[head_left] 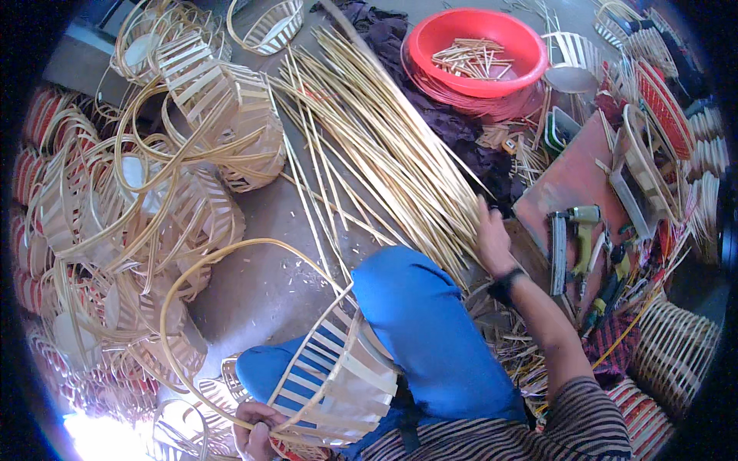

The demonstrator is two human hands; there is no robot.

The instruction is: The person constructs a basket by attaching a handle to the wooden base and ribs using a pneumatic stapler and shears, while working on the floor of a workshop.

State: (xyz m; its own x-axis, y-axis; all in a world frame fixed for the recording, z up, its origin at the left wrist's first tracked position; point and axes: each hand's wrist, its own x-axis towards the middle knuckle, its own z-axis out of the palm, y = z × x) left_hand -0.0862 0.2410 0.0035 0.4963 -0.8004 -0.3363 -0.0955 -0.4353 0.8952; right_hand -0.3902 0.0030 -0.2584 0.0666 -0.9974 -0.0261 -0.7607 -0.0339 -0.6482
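An open slatted wooden basket (338, 376) lies tilted across my lap, with a tall bent cane handle (164, 315) arching from its rim. My left hand (257, 430) grips the handle's lower end where it meets the rim. To the right of my knee, my right hand (494, 238) is at the near right end of a heap of long thin cane sticks (392, 154). Its fingers are closed around the end of a long pale cane stick (407, 84), which is smeared by motion and runs toward the far edge. The hand partly hides the grip.
Several handled baskets (223, 100) pile up at the left. A red basin (477, 54) holding short sticks stands at the far right. A nail gun (573, 238) rests near a reddish board (565, 177); more baskets (676, 353) stand at the right edge.
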